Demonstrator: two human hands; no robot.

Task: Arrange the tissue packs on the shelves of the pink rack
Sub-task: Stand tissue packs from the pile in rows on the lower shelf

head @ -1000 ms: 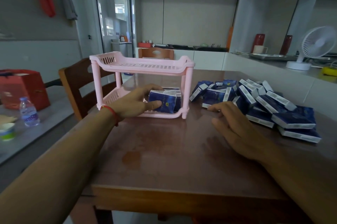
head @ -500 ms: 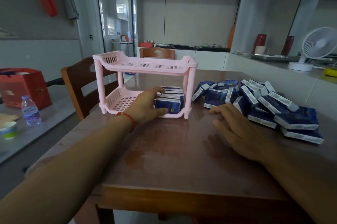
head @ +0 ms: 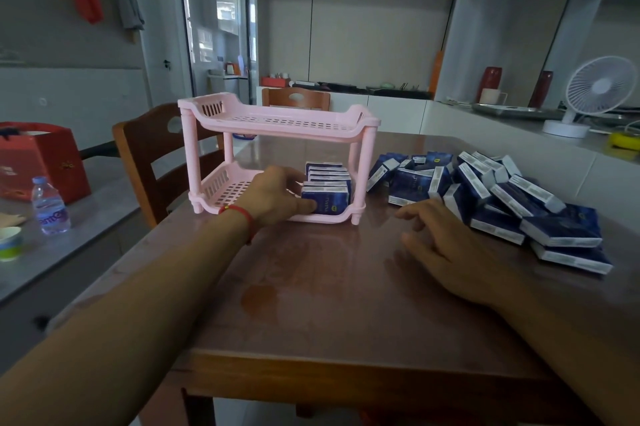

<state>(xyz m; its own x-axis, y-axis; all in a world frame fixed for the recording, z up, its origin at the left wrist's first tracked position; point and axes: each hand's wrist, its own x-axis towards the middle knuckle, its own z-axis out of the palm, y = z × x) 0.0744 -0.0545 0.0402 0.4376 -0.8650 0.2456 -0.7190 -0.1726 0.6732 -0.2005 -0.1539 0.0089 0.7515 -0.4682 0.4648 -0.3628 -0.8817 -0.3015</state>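
Left hand [head: 273,195] at the pink rack [head: 277,124]

Its grip is closed on the front tissue pack [head: 325,198] on the lower shelf; right hand [head: 446,249] lies open on the bench [head: 311,287], holding nothing, near the loose packs [head: 502,197].

Pink two-tier rack [head: 277,127] upright on counter, slotted shelves, top shelf bare. Row of dark blue tissue packs [head: 327,179] stood on edge at right end of lower shelf. Loose heap of matching packs [head: 498,197] sprawled just right of rack.
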